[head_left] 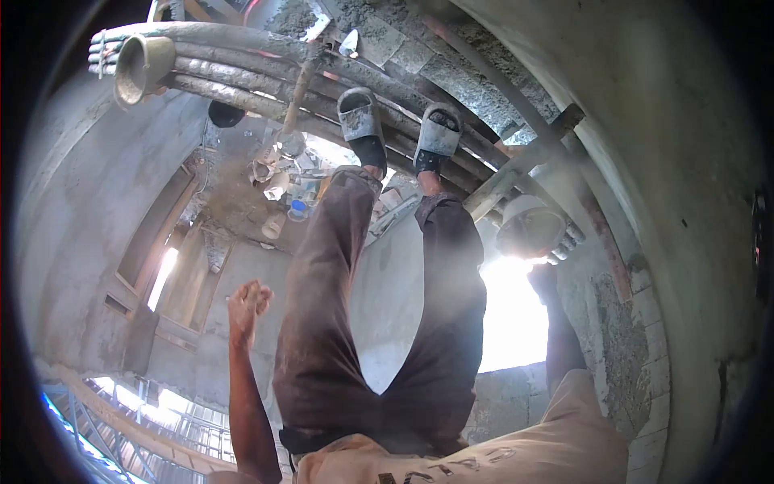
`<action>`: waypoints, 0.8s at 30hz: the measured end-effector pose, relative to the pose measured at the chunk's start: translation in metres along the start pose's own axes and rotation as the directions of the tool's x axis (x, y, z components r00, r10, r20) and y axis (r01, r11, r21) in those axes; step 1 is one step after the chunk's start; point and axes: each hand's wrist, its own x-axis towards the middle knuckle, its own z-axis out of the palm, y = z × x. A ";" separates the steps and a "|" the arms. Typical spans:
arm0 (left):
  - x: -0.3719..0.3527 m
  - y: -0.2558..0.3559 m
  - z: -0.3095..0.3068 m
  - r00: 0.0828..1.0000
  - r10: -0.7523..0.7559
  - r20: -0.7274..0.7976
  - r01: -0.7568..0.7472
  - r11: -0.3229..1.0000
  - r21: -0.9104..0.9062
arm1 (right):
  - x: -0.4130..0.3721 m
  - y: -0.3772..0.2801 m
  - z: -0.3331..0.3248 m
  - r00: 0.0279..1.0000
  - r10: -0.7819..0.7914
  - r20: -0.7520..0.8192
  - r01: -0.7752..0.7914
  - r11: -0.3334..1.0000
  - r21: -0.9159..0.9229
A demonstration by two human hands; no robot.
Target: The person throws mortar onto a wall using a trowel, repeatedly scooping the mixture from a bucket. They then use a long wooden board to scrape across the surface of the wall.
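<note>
My left hand (250,303) is raised at the lower left, beside my left thigh. Its fingers are curled into a loose fist, and nothing shows in it. On the right, my arm reaches up toward a pale bucket (530,227). My right hand (543,279) is a dark shape just below the bucket, beside bright glare; its fingers cannot be made out, nor whether it touches the bucket. My feet, in dusty sandals (360,113), stand on several round poles (242,78) laid side by side.
A second bucket (143,71) sits on the poles at the upper left. Far below lies a cluttered floor (234,189) with containers and a blue item (298,208). Rough walls (685,161) stand around. A crosswise pole (524,173) is near my right foot.
</note>
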 end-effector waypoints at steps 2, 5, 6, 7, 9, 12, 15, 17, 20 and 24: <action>0.003 0.012 -0.014 0.996 0.086 0.000 -0.085 0.992 -0.092 | -0.009 0.004 -0.002 0.949 -0.305 -0.080 0.282 0.934 -0.218; -0.017 0.009 -0.025 0.991 0.114 -0.071 -0.123 0.981 -0.152 | -0.059 0.047 -0.009 0.886 -0.396 0.241 0.451 0.613 -0.649; -0.021 -0.001 -0.027 0.995 0.091 -0.046 -0.097 0.982 -0.159 | -0.062 0.010 -0.042 0.969 -0.165 0.183 0.226 0.893 -0.390; -0.020 -0.018 -0.024 0.997 0.076 -0.023 -0.079 0.982 -0.173 | -0.057 -0.020 -0.069 0.968 -0.224 0.114 0.249 0.906 -0.341; -0.031 -0.050 -0.021 0.999 0.025 0.037 -0.017 0.980 -0.196 | -0.052 -0.088 -0.120 0.943 -0.333 -0.020 0.319 0.917 -0.238; -0.063 -0.088 -0.005 0.994 -0.048 0.101 0.071 0.965 -0.251 | -0.024 -0.210 -0.162 0.947 -0.207 -0.247 0.265 0.935 0.234; -0.106 -0.119 0.013 0.993 -0.081 0.084 0.103 0.944 -0.312 | 0.009 -0.296 -0.206 0.784 -0.529 -0.325 0.521 0.845 -0.119; -0.133 -0.146 0.021 0.993 -0.097 0.061 0.113 0.930 -0.349 | 0.029 -0.331 -0.221 0.755 -0.630 -0.185 0.546 0.759 -0.354; -0.154 -0.202 0.037 0.983 -0.163 0.081 0.182 0.897 -0.403 | 0.054 -0.375 -0.235 0.944 -0.326 -0.045 0.304 0.915 -0.264; -0.172 -0.252 0.081 0.979 -0.203 0.032 0.192 0.850 -0.491 | 0.077 -0.467 -0.251 0.968 -0.001 0.252 0.067 0.966 -0.251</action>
